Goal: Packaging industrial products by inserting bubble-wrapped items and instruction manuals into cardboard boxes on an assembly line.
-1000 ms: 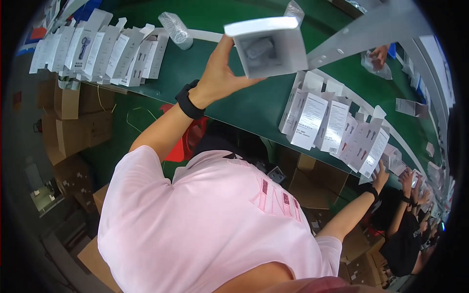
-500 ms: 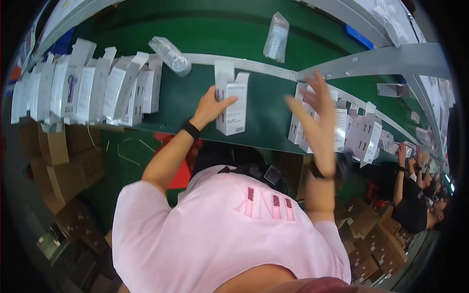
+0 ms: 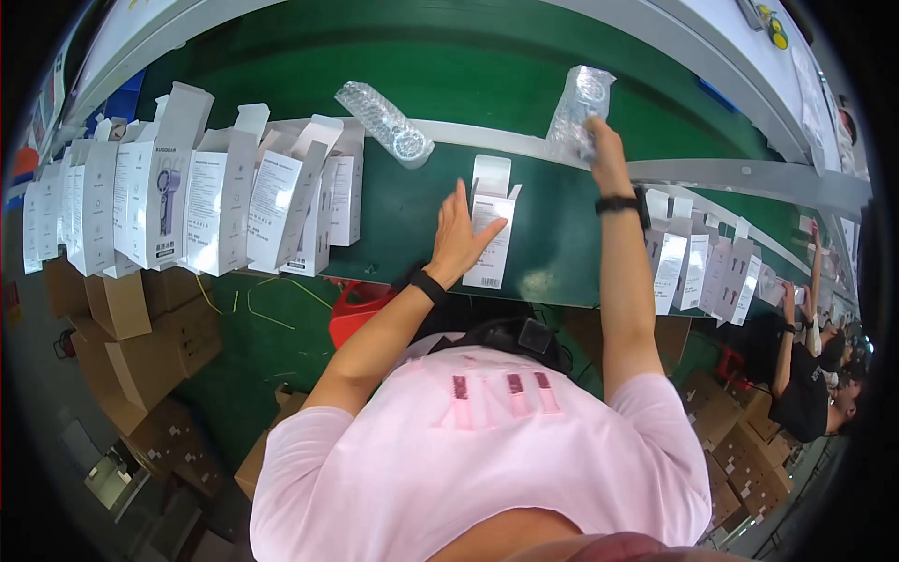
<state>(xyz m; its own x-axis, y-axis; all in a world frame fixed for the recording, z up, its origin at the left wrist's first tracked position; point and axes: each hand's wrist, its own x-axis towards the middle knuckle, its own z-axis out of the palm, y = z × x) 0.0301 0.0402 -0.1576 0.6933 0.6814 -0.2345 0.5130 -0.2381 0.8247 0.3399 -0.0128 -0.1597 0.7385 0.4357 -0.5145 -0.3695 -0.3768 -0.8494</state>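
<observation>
A white carton with its top flaps raised stands upright near the front of the green work surface. My left hand is at its left side, thumb across the front face and fingers straight along the side, loosely gripping it. Farther off to the right, my right hand is closed on a bubble-wrapped handheld fan with a round grille head; some fingertips are hidden. Another bubble-wrapped fan lies left of the carton, across the metal rail.
Several open-topped white cartons stand in a row at the left. More cartons stand at the right, beyond my right forearm. A metal rail borders the green belt. At the far right another person works.
My right hand has moved up and away and closed on the far bubble-wrapped fan. The left hand stays at the carton. The whole view has shifted.
</observation>
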